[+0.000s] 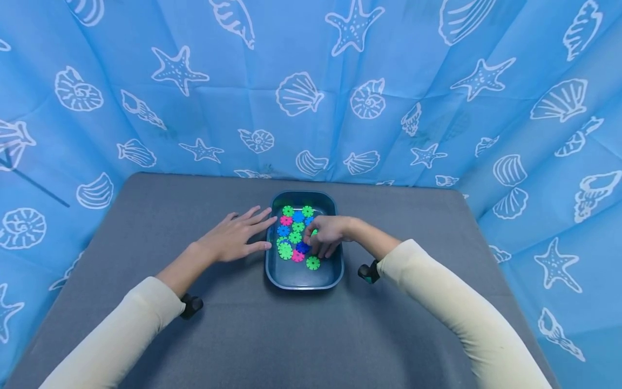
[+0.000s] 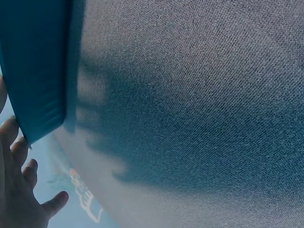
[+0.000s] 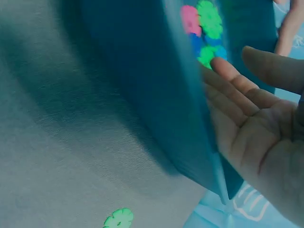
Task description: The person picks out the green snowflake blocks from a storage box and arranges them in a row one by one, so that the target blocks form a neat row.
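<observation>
A dark blue tray (image 1: 301,276) holds several notched flower-shaped discs, among them a green disc (image 1: 313,263), a pink disc (image 1: 298,256) and a dark blue disc (image 1: 303,247). My left hand (image 1: 235,237) is spread with straight fingers at the tray's left rim. In the left wrist view, its fingertips touch the edge of the tray wall (image 2: 33,71). My right hand (image 1: 330,229) reaches over the right rim, fingers bent down among the discs and hiding some. In the right wrist view, thumb and fingers stand apart, with nothing visible held in the palm (image 3: 266,137).
The tray stands on a grey cloth-covered table (image 1: 272,335). In the right wrist view, a loose green disc (image 3: 118,218) lies on the cloth outside the tray. A blue curtain (image 1: 311,135) with white shells and starfish hangs behind the table and at its sides.
</observation>
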### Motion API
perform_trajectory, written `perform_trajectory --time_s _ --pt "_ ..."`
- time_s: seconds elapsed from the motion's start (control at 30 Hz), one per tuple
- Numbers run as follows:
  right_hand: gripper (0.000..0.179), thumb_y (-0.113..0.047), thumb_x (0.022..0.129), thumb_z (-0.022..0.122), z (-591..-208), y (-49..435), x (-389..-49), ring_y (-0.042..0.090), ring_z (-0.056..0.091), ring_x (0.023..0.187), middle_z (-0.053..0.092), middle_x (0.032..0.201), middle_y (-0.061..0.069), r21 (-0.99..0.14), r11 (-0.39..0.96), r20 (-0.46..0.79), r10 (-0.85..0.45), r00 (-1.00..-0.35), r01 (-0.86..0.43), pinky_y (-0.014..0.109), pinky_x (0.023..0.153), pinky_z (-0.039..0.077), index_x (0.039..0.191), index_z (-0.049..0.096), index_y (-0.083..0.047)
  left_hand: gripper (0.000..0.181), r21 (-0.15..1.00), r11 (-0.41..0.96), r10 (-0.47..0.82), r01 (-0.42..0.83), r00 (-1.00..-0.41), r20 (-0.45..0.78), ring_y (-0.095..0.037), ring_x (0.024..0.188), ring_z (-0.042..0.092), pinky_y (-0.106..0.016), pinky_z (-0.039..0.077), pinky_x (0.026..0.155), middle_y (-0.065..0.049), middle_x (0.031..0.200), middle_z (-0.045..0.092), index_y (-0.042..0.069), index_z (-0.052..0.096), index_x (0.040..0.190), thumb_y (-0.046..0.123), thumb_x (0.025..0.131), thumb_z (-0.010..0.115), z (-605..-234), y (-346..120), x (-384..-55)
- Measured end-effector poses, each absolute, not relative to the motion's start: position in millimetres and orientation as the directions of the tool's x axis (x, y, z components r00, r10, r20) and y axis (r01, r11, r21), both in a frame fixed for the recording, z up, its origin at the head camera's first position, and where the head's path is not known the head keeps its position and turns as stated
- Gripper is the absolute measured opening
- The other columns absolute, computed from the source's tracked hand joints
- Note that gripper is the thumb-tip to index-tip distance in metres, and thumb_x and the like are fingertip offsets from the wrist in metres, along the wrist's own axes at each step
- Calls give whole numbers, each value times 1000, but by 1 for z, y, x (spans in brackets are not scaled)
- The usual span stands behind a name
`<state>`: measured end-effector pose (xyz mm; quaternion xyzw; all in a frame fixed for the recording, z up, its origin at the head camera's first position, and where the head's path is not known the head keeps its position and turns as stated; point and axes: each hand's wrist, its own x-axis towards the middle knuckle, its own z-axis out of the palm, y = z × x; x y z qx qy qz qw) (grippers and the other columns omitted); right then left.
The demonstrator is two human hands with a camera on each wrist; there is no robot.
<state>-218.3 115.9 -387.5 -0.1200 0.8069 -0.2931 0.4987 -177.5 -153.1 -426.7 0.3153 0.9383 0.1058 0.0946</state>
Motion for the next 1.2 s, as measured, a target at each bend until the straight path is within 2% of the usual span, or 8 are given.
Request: perform_trajectory --time_s 0.13,0.3,0.53,0.67,0.97,1.2 --pt "25 -17 107 46 -386 114 -220 34 70 100 70 108 22 -567 823 -744 -485 -460 49 43 85 58 120 57 2 72 249 783 607 569 -786 -114 -38 150 16 -71 21 110 -8 165 22 20 31 158 56 99 51 -426 -152 -178" --pt "26 -20 107 46 -389 111 -218 34 71 100 72 106 21 -551 829 -778 -468 -420 97 44 87 57 122 57 -1 71 252 782 609 570 -785 -113 -38 150 16 -71 21 110 -7 165 21 20 30 158 55 99 51 -426 -151 -177" --pt "28 -21 108 45 -397 105 -214 35 71 99 72 107 22 -593 796 -783 -536 -315 122 44 88 56 124 55 0 73 238 785 607 572 -787 -110 -38 150 17 -71 21 110 -8 164 23 20 30 158 56 99 51 -428 -152 -178" --pt "29 -21 108 46 -398 100 -211 35 71 99 71 107 23 -609 788 -778 -570 -266 94 46 89 56 124 56 1 73 241 783 608 574 -787 -103 -37 150 17 -71 21 110 -8 164 23 19 30 158 56 99 52 -429 -153 -178" --pt "22 -22 105 52 -397 99 -205 34 72 95 73 103 22 -590 806 -786 -556 -271 56 42 84 58 117 58 -5 74 246 779 613 577 -783 -104 -36 151 17 -71 21 110 -7 164 23 19 30 158 57 98 52 -428 -153 -177" --pt "20 -23 105 53 -401 99 -204 34 71 99 72 107 22 -604 794 -789 -584 -192 68 43 88 56 115 58 -7 73 239 779 614 580 -783 -102 -38 150 17 -72 20 110 -9 164 23 19 30 158 55 99 52 -429 -153 -178"
